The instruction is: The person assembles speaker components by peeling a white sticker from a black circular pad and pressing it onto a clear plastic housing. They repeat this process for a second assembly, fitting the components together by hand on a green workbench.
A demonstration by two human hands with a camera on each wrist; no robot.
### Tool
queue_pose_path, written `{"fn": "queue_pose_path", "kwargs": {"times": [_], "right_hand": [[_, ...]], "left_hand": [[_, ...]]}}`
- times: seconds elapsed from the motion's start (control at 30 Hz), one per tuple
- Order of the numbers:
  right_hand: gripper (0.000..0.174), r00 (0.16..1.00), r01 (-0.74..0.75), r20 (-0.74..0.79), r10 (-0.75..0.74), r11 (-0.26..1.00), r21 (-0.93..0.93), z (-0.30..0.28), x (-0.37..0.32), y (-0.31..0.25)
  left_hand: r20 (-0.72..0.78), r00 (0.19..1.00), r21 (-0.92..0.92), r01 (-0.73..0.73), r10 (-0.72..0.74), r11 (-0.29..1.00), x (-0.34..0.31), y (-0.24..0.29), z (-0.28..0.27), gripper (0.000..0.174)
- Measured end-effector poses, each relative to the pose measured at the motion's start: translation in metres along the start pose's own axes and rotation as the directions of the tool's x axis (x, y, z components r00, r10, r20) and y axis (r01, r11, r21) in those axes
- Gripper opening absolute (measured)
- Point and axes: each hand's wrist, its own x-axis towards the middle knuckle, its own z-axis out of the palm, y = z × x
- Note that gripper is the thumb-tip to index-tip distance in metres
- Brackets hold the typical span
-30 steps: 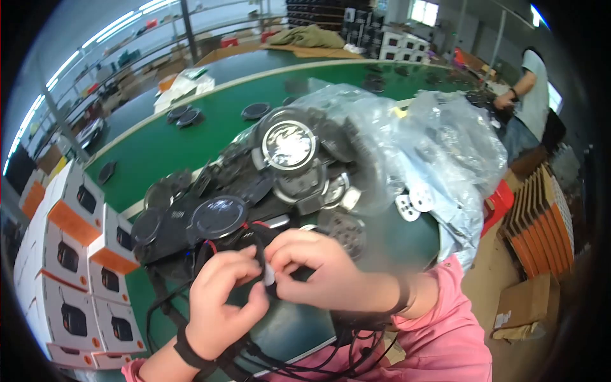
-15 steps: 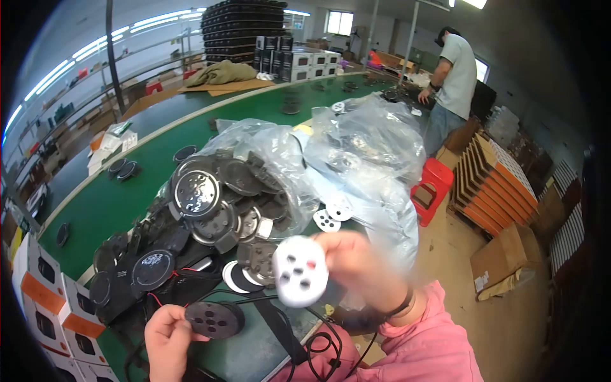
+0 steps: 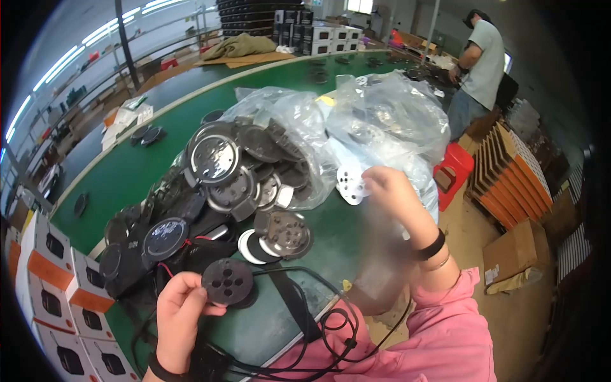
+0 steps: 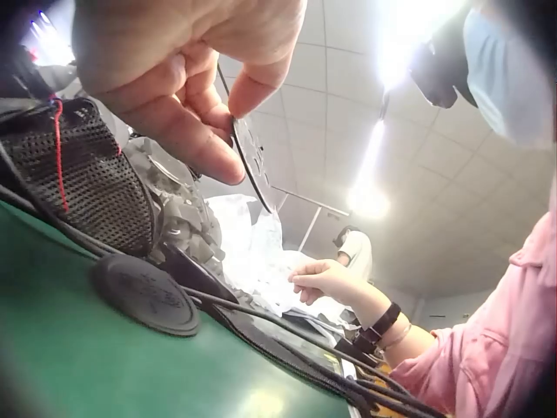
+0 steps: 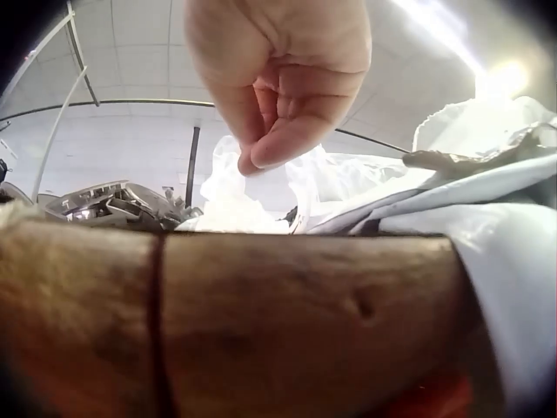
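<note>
My left hand [image 3: 178, 315] pinches a black round disc [image 3: 227, 282] with several holes, thumb on one side and fingers on the other. In the left wrist view the disc [image 4: 251, 161] shows nearly edge-on. Farther right, my right hand [image 3: 391, 191] reaches over the table with its fingertips right at the white discs [image 3: 349, 185], which have dark holes; the hand partly hides them. Loosely curled, the fingers [image 5: 278, 144] show nothing between them in the right wrist view. White and black discs [image 3: 251, 245] lie beside a dark round part with knobs [image 3: 284, 233].
Dark round covers [image 3: 215, 159] heap up in front of clear plastic bags [image 3: 394, 114]. Black cables [image 3: 331, 318] loop along the table's near edge. White-and-orange boxes [image 3: 51, 248] stack at left. A red stool [image 3: 453, 172] stands right; another person [image 3: 480, 70] is beyond.
The hands came apart; the left kept the black disc. My right hand carried a white disc to the white ones by the bag and now shows nothing between its fingers.
</note>
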Motion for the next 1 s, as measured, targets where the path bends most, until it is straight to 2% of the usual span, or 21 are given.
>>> {"fn": "queue_pose_path", "kwargs": {"times": [0.03, 0.07, 0.1, 0.13, 0.17, 0.23, 0.27, 0.33, 0.47, 0.53, 0.6, 0.63, 0.67, 0.73, 0.77, 0.8, 0.83, 0.87, 0.9, 0.93, 1.0], "right_hand": [[0.018, 0.999, -0.045, 0.015, 0.044, 0.998, 0.042, 0.002, 0.001, 0.003], [0.018, 0.998, 0.064, -0.022, -0.065, 0.997, -0.031, 0.003, 0.002, 0.01], [0.018, 0.982, 0.175, -0.048, -0.18, 0.98, -0.097, 0.009, 0.004, 0.015], [0.019, 0.986, 0.154, -0.046, -0.161, 0.98, -0.125, 0.008, -0.002, -0.001], [0.019, 0.979, 0.187, -0.07, -0.192, 0.98, -0.074, 0.008, -0.011, -0.023], [0.017, 0.957, 0.291, -0.005, -0.291, 0.957, 0.002, 0.01, -0.025, -0.059], [0.016, 0.916, 0.393, 0.067, -0.395, 0.918, 0.046, 0.01, -0.031, -0.073], [0.016, 0.832, 0.499, 0.178, -0.525, 0.849, 0.174, 0.012, -0.043, -0.103], [0.022, 0.652, 0.646, 0.215, -0.727, 0.681, 0.344, 0.034, -0.038, -0.135], [0.025, 0.64, 0.555, 0.276, -0.717, 0.68, 0.479, 0.046, -0.031, -0.147], [0.028, 0.574, 0.468, 0.29, -0.766, 0.597, 0.651, 0.063, -0.024, -0.159], [0.03, 0.47, 0.445, 0.32, -0.823, 0.534, 0.719, 0.068, -0.016, -0.163], [0.029, 0.409, 0.431, 0.306, -0.86, 0.478, 0.766, 0.077, -0.013, -0.165], [0.025, 0.377, 0.393, 0.239, -0.895, 0.388, 0.834, 0.095, -0.011, -0.169], [0.025, 0.369, 0.392, 0.238, -0.898, 0.383, 0.837, 0.103, -0.008, -0.167], [0.024, 0.361, 0.351, 0.167, -0.918, 0.299, 0.887, 0.111, -0.005, -0.165], [0.022, 0.355, 0.307, 0.096, -0.93, 0.212, 0.928, 0.119, -0.003, -0.162], [0.022, 0.349, 0.303, 0.094, -0.932, 0.207, 0.93, 0.125, -0.003, -0.157], [0.021, 0.474, 0.015, 0.1, -0.875, 0.121, 0.993, 0.13, -0.006, -0.148], [0.02, 0.582, -0.263, 0.148, -0.799, -0.013, 0.965, 0.134, -0.007, -0.142], [0.019, 0.638, -0.304, 0.113, -0.761, -0.115, 0.946, 0.135, 0.0, -0.139]], "left_hand": [[0.014, 1.0, -0.009, 0.014, -0.014, 1.0, 0.0, 0.001, -0.001, 0.01], [-0.021, 0.999, -0.008, 0.026, -0.027, 1.0, 0.001, 0.001, -0.001, 0.01], [0.015, 0.999, -0.047, 0.035, -0.034, 0.998, 0.002, 0.002, -0.002, 0.011], [0.047, 0.998, -0.086, 0.043, -0.04, 0.995, 0.002, 0.002, -0.003, 0.011], [0.05, 0.997, -0.119, 0.062, -0.057, 0.991, 0.002, 0.003, -0.004, 0.011], [0.07, 0.994, -0.184, 0.096, -0.084, 0.978, 0.002, 0.004, -0.004, 0.011], [0.033, 0.995, -0.187, 0.097, -0.092, 0.978, 0.002, 0.005, -0.005, 0.011], [0.101, 0.99, -0.215, 0.115, -0.095, 0.97, 0.002, 0.006, -0.007, 0.011], [0.07, 0.997, -0.203, 0.038, -0.024, 0.978, 0.002, 0.004, -0.007, 0.014], [0.077, 0.996, -0.226, 0.057, -0.04, 0.972, -0.001, 0.01, -0.003, 0.016], [0.174, 0.981, -0.343, 0.144, -0.088, 0.928, -0.005, 0.013, 0.002, 0.018], [0.25, 0.963, -0.344, 0.188, -0.103, 0.92, -0.006, 0.015, 0.001, 0.019], [0.241, 0.965, -0.348, 0.181, -0.099, 0.92, -0.006, 0.013, -0.001, 0.019], [0.358, 0.934, -0.404, 0.168, -0.013, 0.899, -0.003, 0.008, -0.004, 0.018], [0.409, 0.913, -0.441, 0.214, -0.017, 0.872, -0.004, 0.011, -0.01, 0.017], [0.4, 0.916, -0.443, 0.207, -0.015, 0.872, -0.001, 0.013, -0.014, 0.017], [0.252, 0.932, 0.018, -0.274, 0.261, 0.961, 0.003, 0.016, -0.018, 0.013], [0.254, 0.803, 0.513, -0.585, 0.539, 0.629, 0.007, 0.019, -0.024, 0.01], [0.29, 0.717, 0.657, -0.631, 0.634, 0.414, 0.012, 0.025, -0.031, 0.015], [0.284, 0.722, 0.662, -0.623, 0.63, 0.416, 0.018, 0.03, -0.035, 0.015], [0.284, 0.647, 0.94, -0.334, 0.707, -0.072, 0.025, 0.035, -0.041, 0.022]]}}
